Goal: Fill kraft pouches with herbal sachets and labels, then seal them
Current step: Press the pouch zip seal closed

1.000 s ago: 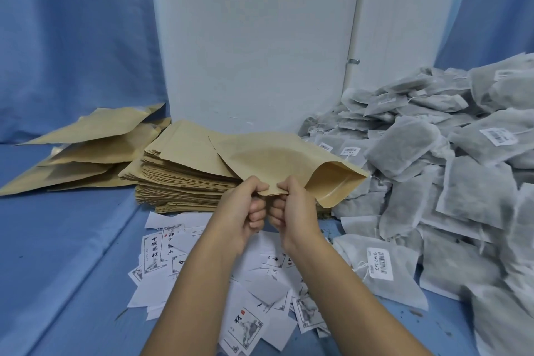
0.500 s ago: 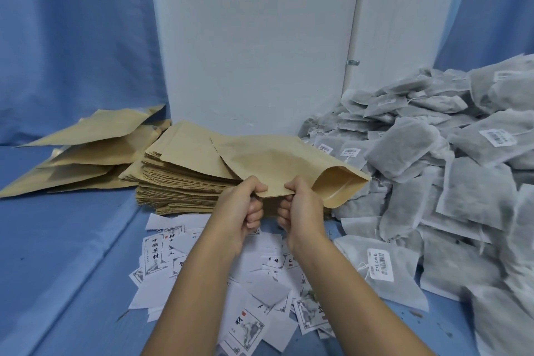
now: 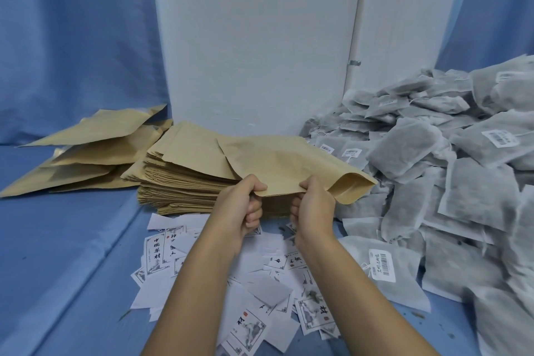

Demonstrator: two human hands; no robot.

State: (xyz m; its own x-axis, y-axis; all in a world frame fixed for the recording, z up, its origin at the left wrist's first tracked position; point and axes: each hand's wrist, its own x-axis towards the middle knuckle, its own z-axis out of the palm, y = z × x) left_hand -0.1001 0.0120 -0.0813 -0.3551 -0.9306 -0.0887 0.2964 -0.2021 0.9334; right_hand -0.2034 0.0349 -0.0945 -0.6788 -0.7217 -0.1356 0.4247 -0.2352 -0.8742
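A kraft pouch [image 3: 286, 165] is held flat in the air over the table's middle, its open mouth gaping to the right. My left hand [image 3: 241, 206] pinches its near edge. A short way to the right along that edge, my right hand [image 3: 313, 206] pinches it too. Behind the pouch lies a thick stack of flat kraft pouches [image 3: 185, 179]. Grey herbal sachets [image 3: 450, 182] with barcode tags are heaped on the right. White printed labels [image 3: 219, 277] lie scattered under my forearms.
Several loose kraft pouches [image 3: 89, 156] lie spread at the back left. A white panel [image 3: 260, 46] stands upright behind the stack. Blue cloth [image 3: 57, 254] covers the table, with a raised fold at the left, and hangs behind.
My two hands have slid apart along the pouch's near edge, the right one moving toward the mouth. The pouch has stayed in nearly the same place.
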